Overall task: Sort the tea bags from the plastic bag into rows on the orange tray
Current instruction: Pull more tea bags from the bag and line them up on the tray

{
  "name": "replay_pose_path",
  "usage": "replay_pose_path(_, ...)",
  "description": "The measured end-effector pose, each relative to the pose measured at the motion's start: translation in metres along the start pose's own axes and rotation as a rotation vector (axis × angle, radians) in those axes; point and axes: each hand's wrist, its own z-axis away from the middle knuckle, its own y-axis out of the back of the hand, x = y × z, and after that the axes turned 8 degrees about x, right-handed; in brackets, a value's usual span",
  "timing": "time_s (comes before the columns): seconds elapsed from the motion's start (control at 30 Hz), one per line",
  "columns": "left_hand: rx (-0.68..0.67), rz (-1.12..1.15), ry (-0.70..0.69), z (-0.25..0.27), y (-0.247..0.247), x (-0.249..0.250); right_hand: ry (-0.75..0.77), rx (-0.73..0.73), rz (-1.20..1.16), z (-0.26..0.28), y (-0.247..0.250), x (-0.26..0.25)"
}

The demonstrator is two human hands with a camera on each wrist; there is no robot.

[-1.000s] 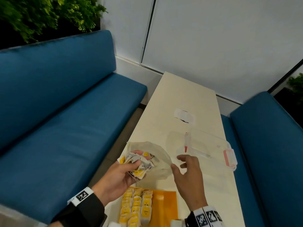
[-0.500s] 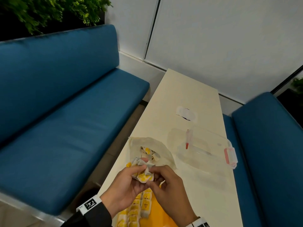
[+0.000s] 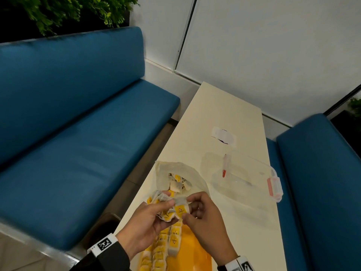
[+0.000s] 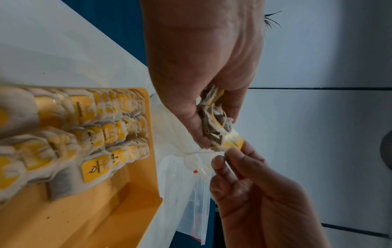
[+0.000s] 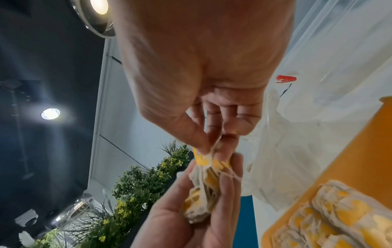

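Left hand (image 3: 148, 218), palm up, fingers curled round a crumpled clump of tea bags (image 3: 170, 209): soft papery sachets, tangled white strings, stiff yellow square tags. Thumb pressed over the top of the clump. Held above the far end of the orange tray (image 3: 197, 251), at about 6 o'clock in the head view. Dark sleeve and white wristband with a black-and-white square marker at the left wrist.

Right hand (image 3: 203, 220) meeting it from 3 o'clock, back of hand up, thumb and forefinger pinching one yellow tag (image 4: 234, 142) at the edge of the clump; other fingers loosely bent beneath. From the right wrist view, strings drawn taut between the pinched tag and the rest of the clump.

Orange tray: smooth hard plastic, raised rim, rounded corners, fine dark crumbs on its bare floor. Rows of tea bags (image 4: 101, 132) standing overlapped like shingles along its left part, yellow tags facing up, the right part bare.

Plastic bag (image 3: 181, 178): thin, cloudy, wrinkled film, lying flat on the cream table (image 3: 224, 106) just beyond the hands at 12 o'clock, mouth toward them, a small heap of tea bags inside.

Clear hard plastic box (image 3: 244, 177) with pink-red latches at 2 o'clock, near the bag but apart. Flat white paper patch (image 3: 223, 134) farther up the table. Blue padded benches at 9 and 3 o'clock; green foliage at 11 o'clock.
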Motion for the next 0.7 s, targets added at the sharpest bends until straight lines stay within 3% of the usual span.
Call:
replay_pose_path(0.4, 0.064, 0.044, 0.048, 0.000, 0.013, -0.004, -0.155, -0.038, -0.162, -0.003, 0.005, 0.000)
replay_pose_path(0.57, 0.090, 0.086, 0.000, -0.003, 0.032, 0.010, -0.121, 0.003, -0.199, -0.002, 0.023, 0.005)
replay_pose_path(0.7, 0.124, -0.235, -0.111, -0.006, 0.040, 0.019, -0.117, 0.068, -0.052, 0.002, 0.033, 0.025)
